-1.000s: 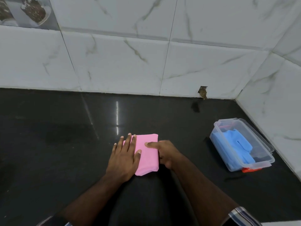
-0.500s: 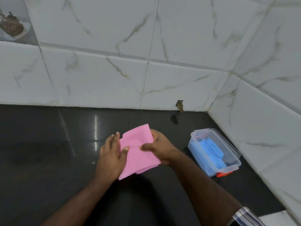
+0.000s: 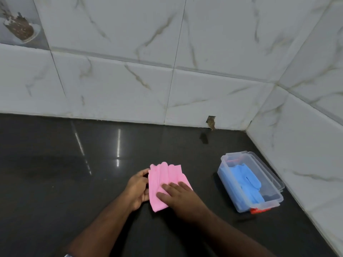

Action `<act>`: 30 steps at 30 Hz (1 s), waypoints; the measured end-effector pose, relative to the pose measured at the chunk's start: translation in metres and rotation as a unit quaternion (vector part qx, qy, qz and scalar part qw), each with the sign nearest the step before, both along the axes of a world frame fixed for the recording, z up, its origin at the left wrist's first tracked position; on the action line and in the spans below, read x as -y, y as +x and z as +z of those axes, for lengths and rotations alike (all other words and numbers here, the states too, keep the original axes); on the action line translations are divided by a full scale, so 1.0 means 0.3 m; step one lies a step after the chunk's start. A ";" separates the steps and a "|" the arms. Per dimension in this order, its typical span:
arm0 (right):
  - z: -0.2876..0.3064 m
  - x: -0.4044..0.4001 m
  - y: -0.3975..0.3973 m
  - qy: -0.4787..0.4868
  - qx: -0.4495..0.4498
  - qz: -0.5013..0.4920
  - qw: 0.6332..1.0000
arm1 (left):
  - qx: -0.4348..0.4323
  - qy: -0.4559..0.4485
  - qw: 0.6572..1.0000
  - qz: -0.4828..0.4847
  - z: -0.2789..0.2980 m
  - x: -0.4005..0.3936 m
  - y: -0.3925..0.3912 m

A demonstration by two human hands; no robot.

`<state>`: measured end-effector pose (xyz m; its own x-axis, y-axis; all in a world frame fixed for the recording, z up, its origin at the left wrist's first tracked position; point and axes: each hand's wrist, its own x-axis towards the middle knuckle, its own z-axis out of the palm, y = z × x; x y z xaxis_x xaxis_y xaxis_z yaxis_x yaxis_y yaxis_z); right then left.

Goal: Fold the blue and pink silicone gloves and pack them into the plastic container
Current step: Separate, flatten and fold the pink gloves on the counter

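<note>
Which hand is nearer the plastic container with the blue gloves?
The right hand, pressing flat on the pink glove's near right part, is nearer the plastic container. The left hand holds the glove's left edge, farther away.

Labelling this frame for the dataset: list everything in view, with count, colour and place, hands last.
folded pink silicone gloves: one bundle, pink, on the counter at centre, under and between the hands
clear rectangular plastic container: 1, transparent, open, right side of the counter near the side wall
blue silicone gloves: one bundle, blue, lying inside the container
red clip: 1, red-orange, at the container's near end
glossy black stone counter: 1, black, fills the lower frame
white marble-pattern wall tiles: several, white with grey veins, back and right walls
chipped hole: 1, brown, base of the back wall
left hand: 1, grips the pink bundle's left edge
right hand: 1, lies flat on top of the pink bundle
</note>
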<state>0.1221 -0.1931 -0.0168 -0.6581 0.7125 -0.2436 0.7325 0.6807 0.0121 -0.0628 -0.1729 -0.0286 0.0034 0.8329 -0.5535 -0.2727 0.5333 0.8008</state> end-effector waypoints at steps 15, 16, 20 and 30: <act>-0.078 -0.025 -0.013 -0.063 -0.327 -0.268 0.904 | -0.207 0.068 0.972 0.089 -0.060 -0.041 -0.046; -0.080 -0.034 -0.032 -0.066 -0.328 -0.261 0.906 | -0.229 0.064 0.966 0.098 -0.060 -0.049 -0.072; -0.069 -0.055 -0.114 -0.093 -0.314 -0.224 0.918 | -0.363 0.057 0.927 0.077 -0.052 -0.048 -0.167; -0.001 -0.100 -0.081 -0.060 -0.262 -0.226 0.936 | -0.612 0.144 0.777 -0.008 0.040 0.015 -0.069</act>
<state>0.0977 -0.1632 -0.0170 -0.3476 0.9351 -0.0685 0.8298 0.2728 -0.4869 -0.0837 -0.1774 -0.0167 -0.3678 0.9280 0.0591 0.7930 0.2798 0.5412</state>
